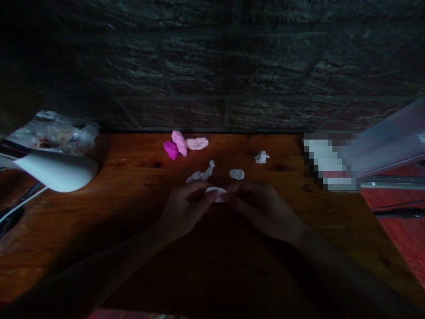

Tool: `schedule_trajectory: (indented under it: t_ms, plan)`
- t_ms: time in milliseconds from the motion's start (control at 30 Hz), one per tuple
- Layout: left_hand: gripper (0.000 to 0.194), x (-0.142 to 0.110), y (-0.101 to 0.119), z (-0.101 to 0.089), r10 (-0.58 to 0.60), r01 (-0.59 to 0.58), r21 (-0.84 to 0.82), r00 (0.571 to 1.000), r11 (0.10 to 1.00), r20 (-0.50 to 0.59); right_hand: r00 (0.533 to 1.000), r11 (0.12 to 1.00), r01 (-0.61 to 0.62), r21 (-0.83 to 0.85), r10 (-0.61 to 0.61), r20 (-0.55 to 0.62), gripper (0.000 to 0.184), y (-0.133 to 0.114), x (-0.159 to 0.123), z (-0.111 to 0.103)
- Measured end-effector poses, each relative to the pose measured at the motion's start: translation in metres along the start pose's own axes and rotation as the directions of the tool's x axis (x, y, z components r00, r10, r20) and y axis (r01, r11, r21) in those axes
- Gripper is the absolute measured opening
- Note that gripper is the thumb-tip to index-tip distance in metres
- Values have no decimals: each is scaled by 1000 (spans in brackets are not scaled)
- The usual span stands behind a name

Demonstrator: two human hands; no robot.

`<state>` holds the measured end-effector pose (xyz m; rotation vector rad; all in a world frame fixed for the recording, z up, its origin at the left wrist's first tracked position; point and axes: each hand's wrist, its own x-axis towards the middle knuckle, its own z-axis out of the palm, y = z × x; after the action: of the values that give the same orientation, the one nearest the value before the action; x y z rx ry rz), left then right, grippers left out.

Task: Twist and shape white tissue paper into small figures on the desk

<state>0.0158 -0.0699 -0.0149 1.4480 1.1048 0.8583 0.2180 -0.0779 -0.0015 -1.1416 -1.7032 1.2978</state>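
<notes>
A small, flat, pale piece of modelling clay [215, 191] is pinched between both hands above the wooden table. My left hand [184, 208] grips its left side, thumb on the near face. My right hand [265, 208] holds the right side with closed fingertips. Just beyond lie a torn, thin whitish scrap [202, 173] and a flat whitish oval piece [237, 174]. Farther right stands a little white clay figure [262, 157] with stubby side parts. Dim light hides the undersides of the fingers.
Near the brick-patterned wall [199, 66] lie magenta [171, 149], pink [179, 142] and pale pink [198, 143] clay lumps. A white lamp-like object [63, 170] and crumpled clear plastic [66, 130] are at left. A blurred-out box [332, 164] sits by the table's right edge.
</notes>
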Motion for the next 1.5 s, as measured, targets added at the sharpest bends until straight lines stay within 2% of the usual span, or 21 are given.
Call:
schedule_trajectory:
  t_ms: [67, 133, 167, 200, 267, 333, 433, 500, 567, 633, 700, 833, 933, 1000, 1067, 1133, 1200, 1367, 1500]
  plan:
    - [22, 0, -1, 0, 12, -12, 2, 1000, 1000, -28, 998, 996, 21, -89, -26, -51, 20, 1, 3, -11]
    - [23, 1, -3, 0, 12, -12, -16, 999, 1000, -46, 972, 945, -28, -325, -50, -229, 25, 6, 7, -23]
    - [23, 2, -4, 0, 10, -11, -28, 999, 1000, -49, 950, 887, -64, -457, -86, -300, 25, 10, 9, -27]
    - [24, 2, -4, 0, 9, -11, -34, 999, 999, -51, 938, 827, -81, -557, -126, -324, 24, 14, 11, -29]
    - [25, 2, -4, 0, 14, -16, -28, 999, 999, -51, 948, 736, -89, -671, -144, -283, 17, 22, 15, -30]
    - [25, 1, -4, 0, 31, -31, 12, 998, 999, -61, 951, 696, -76, -714, -164, -261, 20, 29, 18, -27]
    - [22, 0, -4, 1, 88, -73, 127, 990, 989, -113, 950, 708, -91, -700, -149, -274, 23, 32, 20, -22]
    - [18, 3, -4, 2, 125, -95, 192, 980, 977, -154, 950, 750, -128, -649, -94, -297, 24, 30, 21, -22]
    - [24, 6, -3, 3, 142, -106, 200, 974, 974, -175, 946, 794, -163, -585, -43, -322, 24, 25, 20, -24]
    - [35, 11, -1, 4, 149, -117, 192, 975, 974, -165, 947, 828, -158, -538, -29, -321, 19, 21, 19, -26]
    - [32, 16, 4, 5, 192, -155, 253, 973, 955, -130, 948, 841, -127, -526, -53, -314, 17, 18, 17, -29]
    - [12, 24, 13, 12, 351, -274, 534, 935, 800, -46, 948, 845, -93, -527, -86, -305, 19, 15, 13, -34]
    - [12, 32, 13, 19, 404, -302, 655, 915, 693, -7, 959, 832, -93, -547, -73, -275, 21, 13, 12, -35]
    - [10, 35, 9, 23, 412, -293, 674, 911, 679, -19, 964, 810, -104, -577, -61, -259, 21, 13, 12, -34]
    - [9, 38, 5, 26, 415, -281, 654, 908, 702, -55, 967, 794, -105, -598, -60, -250, 20, 13, 12, -33]
    - [17, 39, 0, 27, 422, -290, 633, 904, 718, -66, 965, 785, -97, -612, -77, -251, 19, 14, 13, -31]
    - [24, 39, -4, 28, 442, -320, 644, 896, 695, -32, 963, 776, -83, -625, -98, -250, 18, 16, 14, -29]
    - [9, 39, -8, 27, 482, -376, 726, 873, 575, 70, 972, 756, -57, -652, -106, -208, 18, 20, 15, -23]
    - [8, 39, -6, 25, 449, -334, 711, 893, 619, 29, 963, 741, -62, -668, -131, -234, 18, 21, 15, -21]
